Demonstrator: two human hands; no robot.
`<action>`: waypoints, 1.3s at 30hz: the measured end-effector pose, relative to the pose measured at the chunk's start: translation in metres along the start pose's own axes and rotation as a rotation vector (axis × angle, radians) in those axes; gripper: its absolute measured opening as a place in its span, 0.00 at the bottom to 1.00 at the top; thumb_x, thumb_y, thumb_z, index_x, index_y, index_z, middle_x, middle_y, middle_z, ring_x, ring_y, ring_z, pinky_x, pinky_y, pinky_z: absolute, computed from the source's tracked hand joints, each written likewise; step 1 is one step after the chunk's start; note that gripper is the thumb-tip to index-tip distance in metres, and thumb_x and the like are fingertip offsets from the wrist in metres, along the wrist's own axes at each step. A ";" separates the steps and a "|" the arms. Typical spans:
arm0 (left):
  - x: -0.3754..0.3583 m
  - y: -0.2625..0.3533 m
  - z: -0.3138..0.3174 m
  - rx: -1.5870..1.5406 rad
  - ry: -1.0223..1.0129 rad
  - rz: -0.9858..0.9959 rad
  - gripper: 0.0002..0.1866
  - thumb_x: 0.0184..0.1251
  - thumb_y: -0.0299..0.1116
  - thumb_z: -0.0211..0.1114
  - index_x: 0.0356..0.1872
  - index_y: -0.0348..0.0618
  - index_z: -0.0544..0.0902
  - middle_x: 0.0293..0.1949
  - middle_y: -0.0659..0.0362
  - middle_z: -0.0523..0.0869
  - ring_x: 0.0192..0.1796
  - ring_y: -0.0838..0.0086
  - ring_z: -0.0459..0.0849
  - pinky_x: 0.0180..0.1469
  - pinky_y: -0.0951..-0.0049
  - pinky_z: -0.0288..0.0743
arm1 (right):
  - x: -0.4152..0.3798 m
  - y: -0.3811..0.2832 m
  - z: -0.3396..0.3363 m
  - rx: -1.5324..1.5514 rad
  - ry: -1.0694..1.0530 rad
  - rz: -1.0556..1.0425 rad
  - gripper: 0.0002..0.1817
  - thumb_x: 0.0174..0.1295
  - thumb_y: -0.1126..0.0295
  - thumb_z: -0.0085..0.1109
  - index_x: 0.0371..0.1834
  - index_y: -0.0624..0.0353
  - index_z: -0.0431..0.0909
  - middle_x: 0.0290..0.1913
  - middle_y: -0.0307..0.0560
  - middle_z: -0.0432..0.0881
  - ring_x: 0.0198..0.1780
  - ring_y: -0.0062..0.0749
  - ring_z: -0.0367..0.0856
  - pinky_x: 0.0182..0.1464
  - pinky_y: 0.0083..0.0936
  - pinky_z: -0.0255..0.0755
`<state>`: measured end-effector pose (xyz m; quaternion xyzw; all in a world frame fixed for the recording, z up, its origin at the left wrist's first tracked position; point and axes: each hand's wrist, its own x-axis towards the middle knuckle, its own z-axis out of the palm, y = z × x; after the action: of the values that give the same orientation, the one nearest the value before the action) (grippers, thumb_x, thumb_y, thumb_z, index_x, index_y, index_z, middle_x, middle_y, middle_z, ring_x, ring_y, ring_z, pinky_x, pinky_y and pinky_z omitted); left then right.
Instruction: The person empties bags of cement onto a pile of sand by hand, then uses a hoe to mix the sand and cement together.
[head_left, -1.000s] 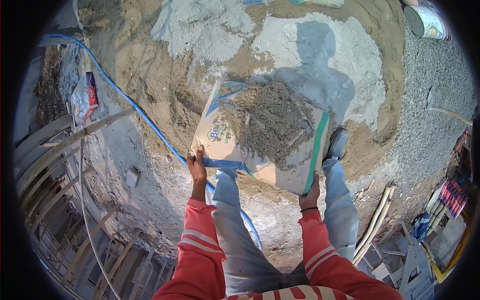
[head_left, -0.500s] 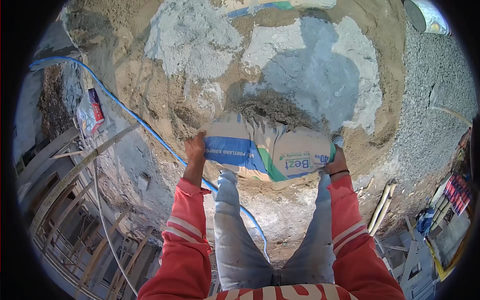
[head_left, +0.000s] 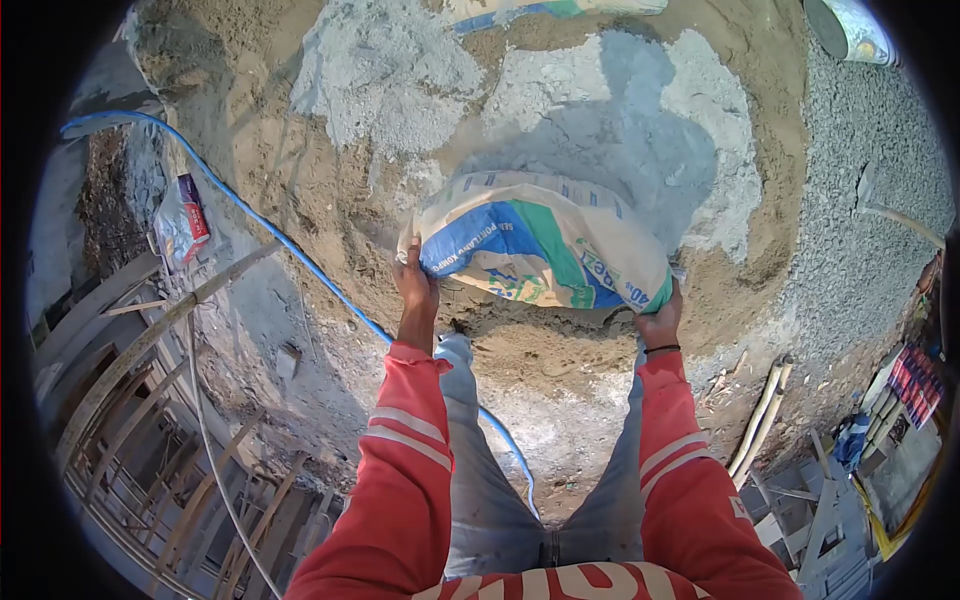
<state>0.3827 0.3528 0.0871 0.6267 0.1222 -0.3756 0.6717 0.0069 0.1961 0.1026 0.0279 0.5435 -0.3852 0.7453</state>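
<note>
A paper cement bag (head_left: 545, 235), printed in blue and green, lies crosswise between my two hands, low over the ground. My left hand (head_left: 416, 285) grips its left end, fingers closed round the corner. At the opposite end my right hand (head_left: 662, 320) is closed on the green-printed corner. Beyond the bag spreads grey cement powder (head_left: 650, 130), partly in my shadow. Brown sand (head_left: 560, 345) shows between my feet and the bag. Whether the bag's underside touches the ground is hidden.
A blue hose (head_left: 270, 232) runs across the left and between my legs. Another bag (head_left: 560, 10) lies at the top edge. Gravel (head_left: 860, 140), a bucket (head_left: 862, 38) and bamboo poles (head_left: 762, 420) are on the right. Timber pieces (head_left: 150, 350) stand at left.
Both hands have moved the bag forward, away from my feet, and it has rolled so more of its upper face shows. The dark clumpy heap behind it is now covered.
</note>
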 end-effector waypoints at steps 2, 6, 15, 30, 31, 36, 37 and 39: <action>-0.002 -0.004 -0.005 -0.040 0.046 -0.034 0.21 0.68 0.37 0.62 0.58 0.40 0.73 0.47 0.55 0.83 0.45 0.67 0.86 0.42 0.64 0.84 | -0.005 0.006 -0.001 -0.047 0.092 -0.085 0.21 0.72 0.59 0.40 0.64 0.55 0.68 0.60 0.45 0.77 0.60 0.41 0.77 0.59 0.40 0.75; -0.015 -0.002 -0.010 0.136 0.041 -0.054 0.20 0.67 0.37 0.63 0.56 0.39 0.73 0.45 0.56 0.83 0.40 0.72 0.84 0.35 0.70 0.79 | -0.036 0.015 -0.019 -0.034 0.095 0.039 0.21 0.72 0.59 0.42 0.61 0.58 0.70 0.57 0.47 0.78 0.57 0.42 0.79 0.55 0.39 0.77; -0.129 -0.065 -0.040 -0.059 0.343 -0.162 0.26 0.62 0.35 0.70 0.58 0.40 0.72 0.50 0.56 0.81 0.48 0.71 0.82 0.44 0.70 0.79 | -0.075 0.054 -0.030 -0.089 0.220 0.019 0.21 0.71 0.60 0.43 0.62 0.57 0.70 0.57 0.46 0.79 0.56 0.42 0.80 0.58 0.37 0.76; 0.023 -0.006 -0.068 0.329 0.101 -0.128 0.31 0.72 0.60 0.44 0.56 0.41 0.73 0.43 0.57 0.83 0.43 0.67 0.81 0.43 0.69 0.75 | 0.012 -0.018 -0.101 -0.899 0.379 0.029 0.29 0.66 0.40 0.41 0.51 0.53 0.76 0.42 0.39 0.82 0.42 0.26 0.78 0.45 0.27 0.69; 0.030 -0.020 -0.076 0.298 0.114 -0.162 0.27 0.75 0.54 0.43 0.58 0.42 0.72 0.49 0.59 0.81 0.47 0.70 0.80 0.46 0.71 0.74 | 0.020 -0.013 -0.114 -0.928 0.348 -0.019 0.28 0.66 0.42 0.42 0.54 0.53 0.75 0.46 0.39 0.81 0.45 0.27 0.77 0.48 0.28 0.69; 0.098 -0.102 -0.133 0.314 0.042 -0.152 0.20 0.78 0.42 0.43 0.59 0.42 0.74 0.55 0.56 0.79 0.56 0.71 0.76 0.57 0.68 0.68 | 0.095 0.018 -0.216 -0.838 0.282 -0.023 0.28 0.67 0.44 0.44 0.61 0.51 0.71 0.56 0.38 0.78 0.56 0.32 0.75 0.52 0.32 0.68; 0.107 -0.106 -0.138 0.318 0.040 -0.167 0.21 0.77 0.44 0.43 0.59 0.41 0.74 0.56 0.56 0.79 0.56 0.70 0.76 0.57 0.68 0.68 | 0.106 0.024 -0.232 -0.819 0.302 -0.013 0.29 0.67 0.44 0.44 0.60 0.52 0.71 0.55 0.39 0.78 0.56 0.32 0.75 0.52 0.32 0.68; 0.113 -0.107 -0.138 0.320 0.022 -0.213 0.23 0.75 0.46 0.43 0.59 0.41 0.73 0.56 0.55 0.79 0.57 0.69 0.75 0.58 0.67 0.67 | 0.114 0.031 -0.250 -0.771 0.350 0.005 0.29 0.67 0.43 0.43 0.59 0.54 0.72 0.54 0.40 0.79 0.55 0.33 0.75 0.51 0.32 0.68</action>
<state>0.4324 0.4491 -0.0906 0.7131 0.1341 -0.4523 0.5185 -0.1587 0.2711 -0.1064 -0.1864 0.7661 -0.1414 0.5987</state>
